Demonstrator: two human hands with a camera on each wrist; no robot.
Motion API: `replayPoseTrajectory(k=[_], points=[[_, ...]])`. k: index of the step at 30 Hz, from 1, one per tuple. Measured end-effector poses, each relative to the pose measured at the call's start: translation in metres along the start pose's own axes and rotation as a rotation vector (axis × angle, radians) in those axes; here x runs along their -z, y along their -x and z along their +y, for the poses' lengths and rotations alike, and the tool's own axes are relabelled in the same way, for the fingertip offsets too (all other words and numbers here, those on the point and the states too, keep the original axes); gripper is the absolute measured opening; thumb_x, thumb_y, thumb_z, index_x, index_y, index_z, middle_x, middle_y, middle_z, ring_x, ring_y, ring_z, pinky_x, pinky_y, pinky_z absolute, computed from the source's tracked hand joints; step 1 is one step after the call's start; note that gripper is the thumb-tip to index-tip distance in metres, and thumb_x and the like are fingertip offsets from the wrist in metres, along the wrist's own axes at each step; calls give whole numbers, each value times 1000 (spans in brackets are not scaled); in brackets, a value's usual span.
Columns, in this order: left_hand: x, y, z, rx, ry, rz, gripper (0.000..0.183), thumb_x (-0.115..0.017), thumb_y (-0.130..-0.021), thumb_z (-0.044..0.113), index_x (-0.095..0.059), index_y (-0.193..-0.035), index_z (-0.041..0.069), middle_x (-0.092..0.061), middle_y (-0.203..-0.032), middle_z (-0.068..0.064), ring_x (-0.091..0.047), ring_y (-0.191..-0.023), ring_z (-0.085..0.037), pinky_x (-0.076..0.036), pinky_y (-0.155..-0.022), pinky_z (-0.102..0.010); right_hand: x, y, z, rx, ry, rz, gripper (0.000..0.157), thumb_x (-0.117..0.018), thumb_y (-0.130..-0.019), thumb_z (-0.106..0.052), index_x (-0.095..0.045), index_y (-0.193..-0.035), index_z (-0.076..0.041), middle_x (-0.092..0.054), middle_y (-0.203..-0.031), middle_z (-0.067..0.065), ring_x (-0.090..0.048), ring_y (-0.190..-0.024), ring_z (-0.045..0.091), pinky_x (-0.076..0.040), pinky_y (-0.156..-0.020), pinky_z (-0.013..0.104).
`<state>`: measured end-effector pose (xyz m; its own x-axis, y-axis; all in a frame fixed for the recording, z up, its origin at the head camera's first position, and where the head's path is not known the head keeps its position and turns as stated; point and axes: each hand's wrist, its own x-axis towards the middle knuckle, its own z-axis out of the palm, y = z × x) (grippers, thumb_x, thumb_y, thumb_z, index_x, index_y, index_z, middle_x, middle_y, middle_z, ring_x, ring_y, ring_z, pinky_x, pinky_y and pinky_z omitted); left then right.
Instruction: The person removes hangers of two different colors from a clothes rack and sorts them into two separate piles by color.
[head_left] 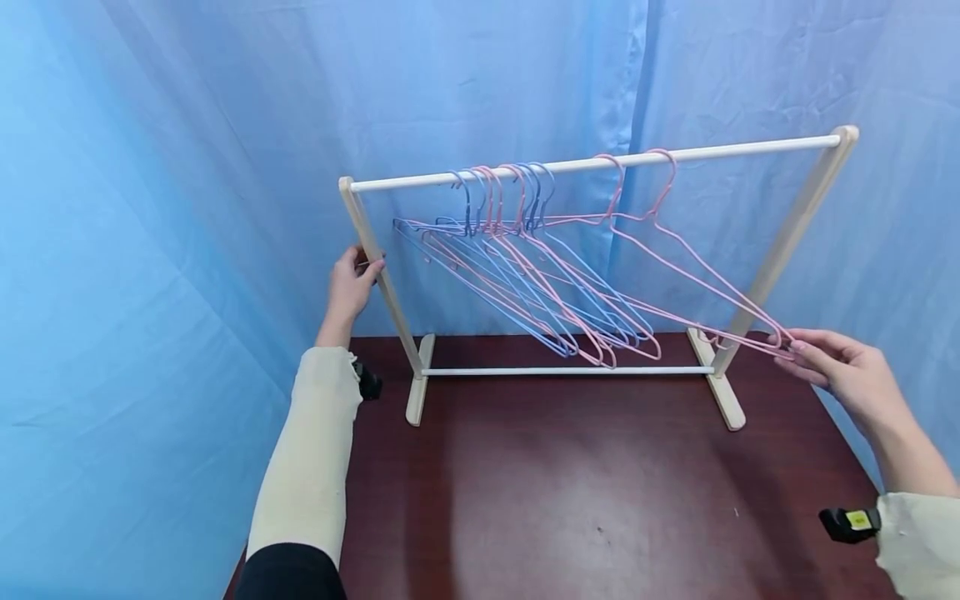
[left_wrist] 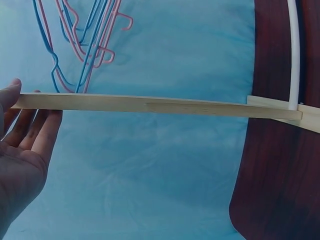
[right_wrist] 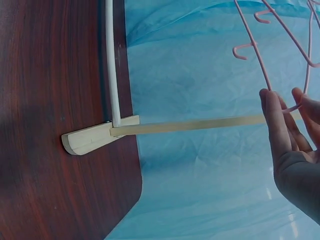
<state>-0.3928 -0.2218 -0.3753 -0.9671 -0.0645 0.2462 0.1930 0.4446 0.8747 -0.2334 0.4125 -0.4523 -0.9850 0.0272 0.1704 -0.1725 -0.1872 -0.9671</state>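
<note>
Pink hanger (right_wrist: 254,44) on the far right of the rail (head_left: 750,150), held by a corner
Right hand (head_left: 862,375) pinches that corner, left hand (head_left: 352,287) grips the left post (head_left: 393,304). Looks light, springy, maybe slick; I'd hold it just under the hook.

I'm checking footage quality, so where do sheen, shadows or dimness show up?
Head view: soft sheen on the dark tabletop, darker shadow bands in front of the rack's feet; left wrist view: the left hand looks shaded against the brighter curtain; right wrist view: the right hand looks dim too.
</note>
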Motion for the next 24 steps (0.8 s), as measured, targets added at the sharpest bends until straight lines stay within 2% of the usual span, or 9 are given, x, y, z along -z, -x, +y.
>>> replayPoseTrajectory(k=[4, 7, 11, 15, 21, 24], points=[[0, 0, -4, 24, 21, -2, 40, -54, -104, 20, -50, -140, 4, -57, -139, -19, -57, -132, -30, -51, -108, -44, 0, 1, 4, -33, 38, 2, 27, -56, -98, 2, -74, -111, -13, -76, -100, -7, -76, -85, 9, -61, -72, 21], [0, -2, -5, 32, 47, -3, 40, -55, -103, 21, -50, -140, 6, -58, -138, -18, -57, -131, -29, -51, -108, -44, -2, 0, 8, -33, -16, -49, 29, -53, -98, 6, -73, -114, -8, -77, -104, -3, -76, -89, 13, -62, -75, 23], [3, -8, -8, 39, 77, -18, 42, -56, -102, 23, -51, -140, 7, -59, -137, -18, -58, -130, -29, -50, -108, -44, -5, -5, 14, -40, -183, -146, 33, -42, -99, 14, -69, -116, 5, -77, -107, 14, -76, -96, 24, -62, -81, 30], [5, -13, -9, 37, 77, -25, 43, -58, -101, 24, -51, -140, 7, -60, -136, -18, -59, -128, -29, -51, -108, -44, -6, -8, 18, -92, -341, -197, 35, -35, -101, 15, -66, -115, 10, -74, -108, 22, -74, -101, 31, -61, -86, 36], [4, -14, -11, 56, 68, -35, 45, -58, -101, 24, -50, -140, 5, -60, -137, -17, -59, -128, -29, -51, -108, -43, -7, -9, 27, -171, -611, -148, 39, -29, -101, 16, -67, -113, 15, -71, -108, 32, -72, -102, 41, -60, -89, 45], [6, -13, -14, 57, 77, -41, 46, -59, -100, 25, -50, -141, 5, -60, -137, -18, -59, -128, -29, -51, -108, -44, -10, -7, 32, -183, -663, -92, 39, -31, -101, 15, -68, -113, 15, -71, -107, 32, -72, -100, 42, -60, -88, 45]])
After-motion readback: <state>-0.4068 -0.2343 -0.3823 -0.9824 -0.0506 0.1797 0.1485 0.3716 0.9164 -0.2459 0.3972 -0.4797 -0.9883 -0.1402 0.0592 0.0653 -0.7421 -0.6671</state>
